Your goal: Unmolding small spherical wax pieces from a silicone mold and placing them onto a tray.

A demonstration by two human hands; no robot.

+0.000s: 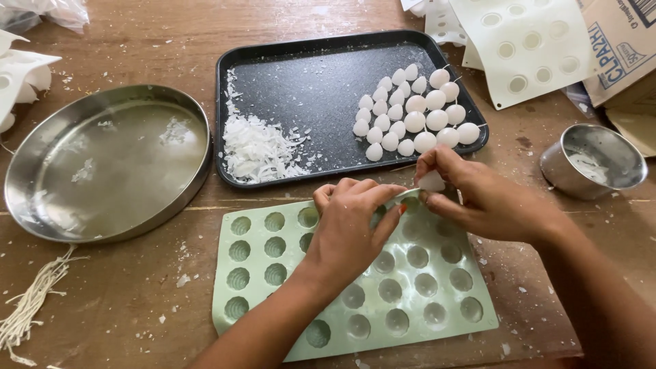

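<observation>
The green mould [410, 287] lies nearest, soft and floppy by the look of it, so its far edge bends under the left hand [352, 229], whose fingers press it down. The right hand [478, 198] pinches a small white wax piece [432, 181] just above that edge; it looks light and brittle, best held by its sides. Beyond sit the dark tray [321, 89] of wax eggs [417, 113] and shavings [256, 147].

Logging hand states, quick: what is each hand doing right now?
Left hand: closed, gripping the edge of the green mould.
Right hand: closed, pinching a white wax piece.
</observation>
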